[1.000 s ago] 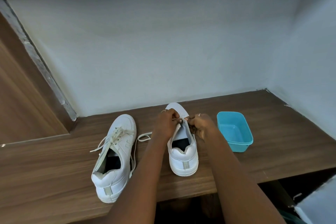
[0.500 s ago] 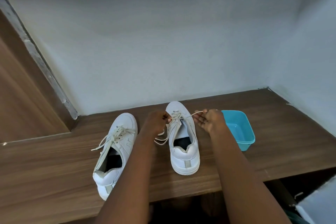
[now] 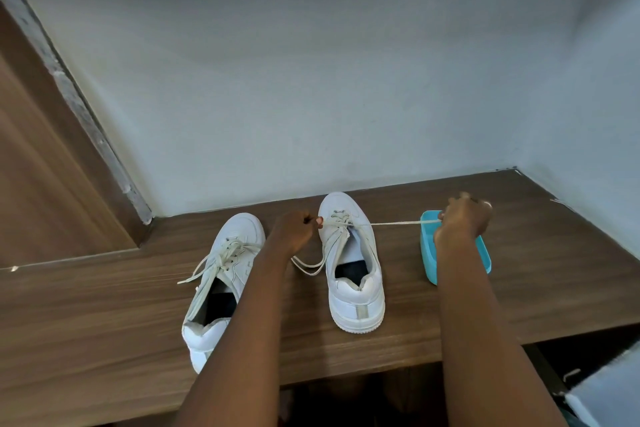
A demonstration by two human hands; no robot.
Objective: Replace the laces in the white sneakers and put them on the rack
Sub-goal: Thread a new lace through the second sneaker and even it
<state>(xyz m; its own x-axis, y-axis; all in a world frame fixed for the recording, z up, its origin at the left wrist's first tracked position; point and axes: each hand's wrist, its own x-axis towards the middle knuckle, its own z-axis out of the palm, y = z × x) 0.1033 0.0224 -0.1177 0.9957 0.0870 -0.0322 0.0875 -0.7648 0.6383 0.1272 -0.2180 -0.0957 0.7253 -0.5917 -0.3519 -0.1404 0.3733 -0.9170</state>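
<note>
Right hand point(image 3: 462, 220) farther right — lace point(image 3: 391, 223) taut; tub point(image 3: 427, 253) half-hidden behind it

Teal plastic tub point(image 3: 427, 255) on wood shelf point(image 3: 104, 322), nr white wall point(image 3: 311, 80)

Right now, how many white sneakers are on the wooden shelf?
2. The left sneaker lies partly behind the left arm; the right sneaker stands between both hands, the left hand and right hand gripping its lace. None seems hidden.

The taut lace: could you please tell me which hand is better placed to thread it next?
Probably the right hand: it pinches the taut lace, while the left hand pinches the sneaker by its eyelets.
</note>
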